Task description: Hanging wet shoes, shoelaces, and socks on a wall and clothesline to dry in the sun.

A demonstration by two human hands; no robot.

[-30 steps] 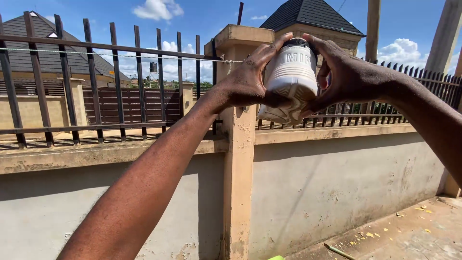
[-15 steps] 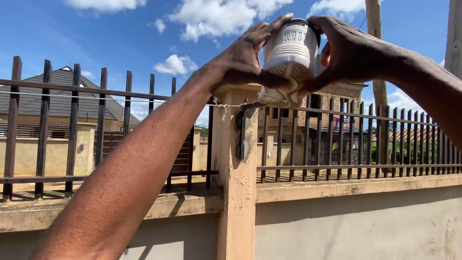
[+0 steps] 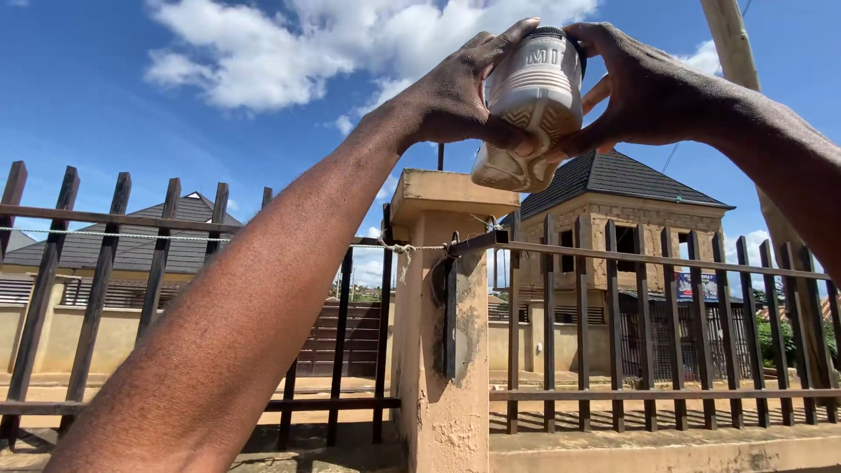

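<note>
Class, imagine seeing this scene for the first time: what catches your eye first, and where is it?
A white shoe, sole toward the camera, is gripped high against the sky between the left hand and right hand. Just below stands a tan concrete pillar, dark metal railings either side.

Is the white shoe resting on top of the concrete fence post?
No: both the left hand and the right hand hold the white shoe in the air, clear above the post.
</note>
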